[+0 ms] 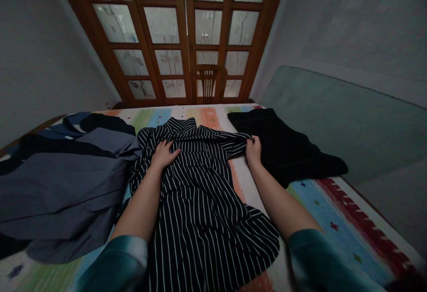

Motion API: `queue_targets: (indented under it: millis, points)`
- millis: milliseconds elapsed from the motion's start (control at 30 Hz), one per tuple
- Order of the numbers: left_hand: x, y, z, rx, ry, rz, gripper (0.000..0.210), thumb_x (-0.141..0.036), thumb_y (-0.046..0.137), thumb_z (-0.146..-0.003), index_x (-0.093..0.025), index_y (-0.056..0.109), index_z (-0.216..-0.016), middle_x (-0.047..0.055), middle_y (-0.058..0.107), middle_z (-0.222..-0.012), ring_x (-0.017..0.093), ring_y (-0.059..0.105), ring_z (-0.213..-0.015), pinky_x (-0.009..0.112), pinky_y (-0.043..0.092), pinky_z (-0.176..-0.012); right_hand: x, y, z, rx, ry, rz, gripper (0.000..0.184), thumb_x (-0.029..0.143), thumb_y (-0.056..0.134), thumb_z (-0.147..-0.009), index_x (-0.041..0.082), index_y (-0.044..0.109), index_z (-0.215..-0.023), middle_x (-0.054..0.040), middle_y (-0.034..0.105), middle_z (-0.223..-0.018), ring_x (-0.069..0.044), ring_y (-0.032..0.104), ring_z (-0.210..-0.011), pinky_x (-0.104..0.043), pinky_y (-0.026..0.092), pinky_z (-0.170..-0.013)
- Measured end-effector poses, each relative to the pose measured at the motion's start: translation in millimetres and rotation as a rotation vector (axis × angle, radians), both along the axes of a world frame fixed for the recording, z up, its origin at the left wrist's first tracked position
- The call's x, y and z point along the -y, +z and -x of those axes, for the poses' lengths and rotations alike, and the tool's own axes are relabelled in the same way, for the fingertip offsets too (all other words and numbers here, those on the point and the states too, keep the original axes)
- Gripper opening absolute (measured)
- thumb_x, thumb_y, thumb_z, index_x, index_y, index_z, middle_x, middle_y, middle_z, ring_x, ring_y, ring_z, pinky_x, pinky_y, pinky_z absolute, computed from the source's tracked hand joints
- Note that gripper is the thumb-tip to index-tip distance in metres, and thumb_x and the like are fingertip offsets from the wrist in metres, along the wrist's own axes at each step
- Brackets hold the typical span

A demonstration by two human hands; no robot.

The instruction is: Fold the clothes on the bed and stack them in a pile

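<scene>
A black shirt with white stripes (196, 194) lies spread out in front of me, its collar pointing away from me. My left hand (163, 155) rests flat on the left part of its chest, fingers spread. On the other side, my right hand (253, 150) pinches the end of the shirt's right-hand sleeve and pulls it out sideways, so that folds run across the chest. The hem flares toward the lower right, with its nearest edge cut off by the frame.
Grey and dark clothes (66, 185) lie heaped on the left. A folded black garment (287, 149) lies on the right. Beneath them is a colourful patterned cloth (333, 207). Beyond stand a wooden chair (209, 83) and glazed wooden doors (190, 25); a wall (360, 38) rises at right.
</scene>
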State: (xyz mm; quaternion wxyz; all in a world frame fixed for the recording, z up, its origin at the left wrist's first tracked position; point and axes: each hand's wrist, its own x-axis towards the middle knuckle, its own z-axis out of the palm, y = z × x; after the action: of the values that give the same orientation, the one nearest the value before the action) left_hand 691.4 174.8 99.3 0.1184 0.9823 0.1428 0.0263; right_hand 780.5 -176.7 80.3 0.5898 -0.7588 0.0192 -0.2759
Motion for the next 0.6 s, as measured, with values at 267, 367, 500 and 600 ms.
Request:
queue_targets:
  millis: [267, 367, 500, 600]
  points:
    - [-10.1, -5.0, 2.4, 0.068, 0.053, 0.027, 0.066, -0.053, 0.05, -0.086, -0.012, 0.051, -0.139, 0.016, 0.037, -0.152, 0.032, 0.031, -0.142, 0.041, 0.028, -0.116, -2.8, 1.4, 3.0, -0.073, -0.067, 0.021, 0.03, 0.05, 0.054, -0.076, 0.02, 0.052, -0.08, 0.0002, 0.057, -0.072, -0.017, 0.052, -0.072, -0.03, 0.042, -0.073]
    - [-6.9, -3.7, 4.6, 0.073, 0.046, 0.038, 0.066, -0.052, 0.051, -0.086, -0.011, 0.051, -0.139, 0.016, 0.037, -0.152, 0.032, 0.031, -0.142, 0.041, 0.028, -0.116, -1.0, 1.2, 3.3, -0.109, -0.087, 0.033, 0.032, 0.052, 0.053, -0.079, 0.021, 0.048, -0.071, 0.0038, 0.048, -0.06, -0.015, 0.047, -0.061, -0.028, 0.041, -0.065]
    - [-7.0, -3.5, 5.6, 0.071, 0.042, 0.056, 0.066, -0.052, 0.051, -0.086, -0.012, 0.051, -0.138, 0.016, 0.037, -0.152, 0.032, 0.031, -0.142, 0.041, 0.027, -0.116, -0.8, 1.9, 3.5, -0.058, -0.014, -0.037, 0.046, 0.061, 0.039, -0.086, 0.019, 0.055, -0.074, -0.0005, 0.058, -0.067, -0.016, 0.055, -0.068, -0.028, 0.044, -0.068]
    - [-9.3, -5.8, 4.9, 0.087, 0.039, 0.058, 0.066, -0.053, 0.052, -0.085, -0.012, 0.052, -0.137, 0.016, 0.039, -0.151, 0.032, 0.031, -0.142, 0.042, 0.029, -0.115, -3.2, 1.7, 2.7, -0.117, 0.115, -0.097, 0.058, 0.064, 0.028, -0.089, 0.018, 0.063, -0.087, -0.0063, 0.068, -0.085, -0.02, 0.062, -0.084, -0.03, 0.047, -0.078]
